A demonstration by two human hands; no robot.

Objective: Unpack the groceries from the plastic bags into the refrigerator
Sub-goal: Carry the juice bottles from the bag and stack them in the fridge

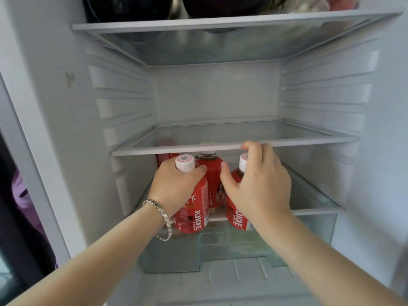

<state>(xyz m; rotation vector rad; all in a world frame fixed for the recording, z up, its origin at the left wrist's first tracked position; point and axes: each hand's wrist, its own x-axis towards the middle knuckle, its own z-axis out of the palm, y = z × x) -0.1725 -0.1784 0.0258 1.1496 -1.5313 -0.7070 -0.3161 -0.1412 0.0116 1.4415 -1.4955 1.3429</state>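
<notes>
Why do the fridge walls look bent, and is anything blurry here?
Head view: the wide-angle lens bows the shelf rim and walls; the dark items up top are smeared; light is soft, no hard shadows; the left bottle and right bottle, held by left hand and right hand, look sharp.

L hand [176, 186], silver chain bracelet [162, 214] at the wrist, grips a red plastic juice bottle w/ white cap [199, 215] round its shoulder, upright at the front edge of the lower glass fridge shelf [318, 209]. R hand [258, 184] curls round the top of a second red juice bottle [237, 215] just beside it. A third red bottle [209, 167] stands behind, between them (a fourth red bottle [166, 144], blurred, sits back left). Above: a white-rimmed glass shelf [176, 150]. Below: a clear greenish plastic drawer [176, 252].
</notes>
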